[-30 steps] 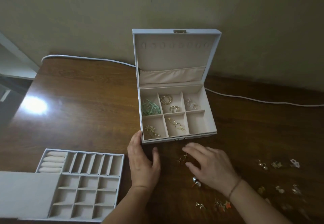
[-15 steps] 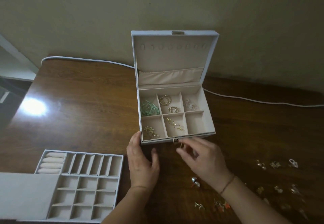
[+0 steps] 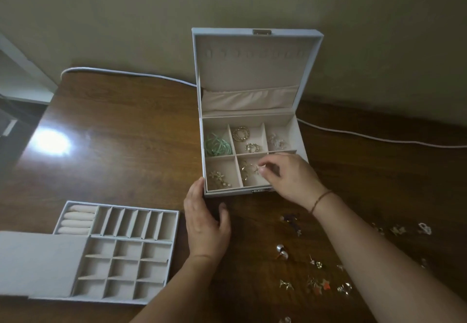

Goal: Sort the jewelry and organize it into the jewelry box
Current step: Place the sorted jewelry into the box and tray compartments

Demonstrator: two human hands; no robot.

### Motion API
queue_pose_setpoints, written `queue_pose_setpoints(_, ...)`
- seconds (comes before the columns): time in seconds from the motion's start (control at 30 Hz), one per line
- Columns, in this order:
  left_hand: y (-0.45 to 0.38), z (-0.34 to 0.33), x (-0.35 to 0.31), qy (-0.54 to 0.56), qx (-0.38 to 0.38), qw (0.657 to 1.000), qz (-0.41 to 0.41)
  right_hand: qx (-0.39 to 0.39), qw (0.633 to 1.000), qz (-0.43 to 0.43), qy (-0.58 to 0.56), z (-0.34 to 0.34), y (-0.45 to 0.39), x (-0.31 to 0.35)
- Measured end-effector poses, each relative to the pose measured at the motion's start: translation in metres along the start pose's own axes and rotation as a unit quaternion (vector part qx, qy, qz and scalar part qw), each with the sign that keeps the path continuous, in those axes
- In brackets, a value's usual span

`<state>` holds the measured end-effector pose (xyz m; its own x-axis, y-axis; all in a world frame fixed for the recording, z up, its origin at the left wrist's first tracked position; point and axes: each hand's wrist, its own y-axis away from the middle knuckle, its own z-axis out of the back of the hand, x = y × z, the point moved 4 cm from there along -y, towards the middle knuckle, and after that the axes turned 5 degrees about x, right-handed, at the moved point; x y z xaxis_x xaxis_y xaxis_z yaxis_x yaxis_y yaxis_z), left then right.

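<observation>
While the left hand [image 3: 206,224] rests flat at the jewelry box [image 3: 300,138] front edge, the right hand [image 3: 290,178] hovers loosely curled, holding nothing

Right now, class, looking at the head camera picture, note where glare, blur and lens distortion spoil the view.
Head view: a bright glare patch whitens the left of the table; the wide lens bows the table's far edge and the white cable; the loose earrings at far right are soft and dim; the right hand over the jewelry box is slightly smeared.
</observation>
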<state>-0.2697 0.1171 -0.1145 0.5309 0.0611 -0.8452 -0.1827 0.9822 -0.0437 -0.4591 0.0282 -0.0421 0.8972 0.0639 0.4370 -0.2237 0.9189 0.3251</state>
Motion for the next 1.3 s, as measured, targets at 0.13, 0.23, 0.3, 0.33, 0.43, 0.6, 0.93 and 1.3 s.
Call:
queue_pose_setpoints(0.13, 0.001, 0.000, 0.002, -0.004, -0.001, 1.000, 0.012, -0.090, 0.995, 0.008, -0.047, 0.026, 0.023, -0.025)
queue_pose_setpoints(0.23, 0.002, -0.001, 0.001, -0.008, 0.001, 1.000, 0.020, -0.221, 0.970, -0.040, -0.088, 0.043, 0.067, -0.058)
queue_pose_setpoints(0.3, 0.002, -0.001, 0.001, -0.010, 0.001, 1.000, 0.023, -0.261, 0.954, -0.109, -0.102, 0.035, 0.099, -0.080)
queue_pose_setpoints(0.33, 0.002, -0.001, 0.000, -0.012, 0.002, 1.000, 0.025, -0.252, 0.951, -0.140, -0.111, 0.025, 0.110, -0.087)
queue_pose_setpoints(0.43, 0.002, -0.002, -0.001, -0.019, 0.004, 0.999, 0.029, -0.106, 0.977, -0.166, -0.079, -0.016, 0.121, -0.083)
queue_pose_setpoints(0.6, 0.003, -0.003, -0.002, -0.026, 0.002, 0.999, 0.034, -0.002, 0.994, -0.105, -0.014, -0.055, 0.108, -0.052)
queue_pose_setpoints(0.93, 0.003, -0.004, -0.002, -0.032, -0.005, 0.999, 0.029, -0.035, 0.997, -0.071, 0.002, -0.068, 0.099, -0.053)
queue_pose_setpoints(1.3, 0.001, -0.003, -0.003, -0.026, -0.011, 0.999, 0.028, -0.078, 0.996, -0.027, 0.045, -0.081, 0.105, -0.061)
